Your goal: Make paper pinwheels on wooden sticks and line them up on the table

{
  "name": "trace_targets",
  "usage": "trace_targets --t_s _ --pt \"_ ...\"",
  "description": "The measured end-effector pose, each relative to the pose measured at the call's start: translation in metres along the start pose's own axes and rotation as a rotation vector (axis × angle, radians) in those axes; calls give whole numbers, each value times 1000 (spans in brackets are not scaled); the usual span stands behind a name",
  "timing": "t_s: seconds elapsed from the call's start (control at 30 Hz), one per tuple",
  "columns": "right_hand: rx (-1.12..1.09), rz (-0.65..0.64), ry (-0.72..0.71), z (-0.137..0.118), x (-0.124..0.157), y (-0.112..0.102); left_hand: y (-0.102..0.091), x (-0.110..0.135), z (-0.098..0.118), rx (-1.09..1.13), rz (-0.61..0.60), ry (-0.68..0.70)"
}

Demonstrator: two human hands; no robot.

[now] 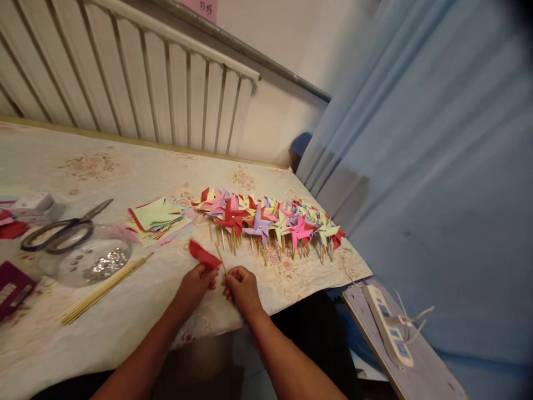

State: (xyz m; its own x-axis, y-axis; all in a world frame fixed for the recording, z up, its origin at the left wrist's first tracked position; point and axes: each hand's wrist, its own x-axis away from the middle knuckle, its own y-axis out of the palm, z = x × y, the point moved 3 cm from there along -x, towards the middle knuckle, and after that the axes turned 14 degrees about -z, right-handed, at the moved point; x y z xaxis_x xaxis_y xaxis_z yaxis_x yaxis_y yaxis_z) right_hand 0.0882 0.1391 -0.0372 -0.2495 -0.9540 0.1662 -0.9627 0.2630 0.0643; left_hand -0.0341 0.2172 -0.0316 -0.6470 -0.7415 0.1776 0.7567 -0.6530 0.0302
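Between the fingers of my left hand (199, 282) is a folded piece of red paper (204, 255), held just above the table near its front edge. My right hand (242, 289) pinches a thin wooden stick (220, 258), which tilts up to the left beside the red paper. Whether stick and paper touch, I cannot tell. Beyond both hands, many finished paper pinwheels (260, 225) in red, pink, purple and pale green rest in rows on their sticks. A bundle of the same sticks (106, 289) lies to the left of my left hand.
Left of the hands are stacked coloured paper squares (160, 216), a clear round dish (108, 264) of small silvery pieces, dark-handled scissors (69, 228), a white box (33, 205) and a purple box (14, 290). A power strip (389, 328) sits right, by a blue curtain (428, 183).
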Motion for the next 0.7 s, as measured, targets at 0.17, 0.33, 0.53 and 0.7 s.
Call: trace_targets --t_s 0.17,0.33,0.53,0.7 --pt "5 -23 15 0 1 -3 8 8 -3 -160 -42 106" --pt "14 -39 29 0 1 -4 14 15 -4 -319 -47 121" --pt "50 -85 -1 -1 3 -4 19 21 -5 -580 -73 295" --pt "81 -56 -14 2 1 -4 26 25 -11 -655 -222 306"
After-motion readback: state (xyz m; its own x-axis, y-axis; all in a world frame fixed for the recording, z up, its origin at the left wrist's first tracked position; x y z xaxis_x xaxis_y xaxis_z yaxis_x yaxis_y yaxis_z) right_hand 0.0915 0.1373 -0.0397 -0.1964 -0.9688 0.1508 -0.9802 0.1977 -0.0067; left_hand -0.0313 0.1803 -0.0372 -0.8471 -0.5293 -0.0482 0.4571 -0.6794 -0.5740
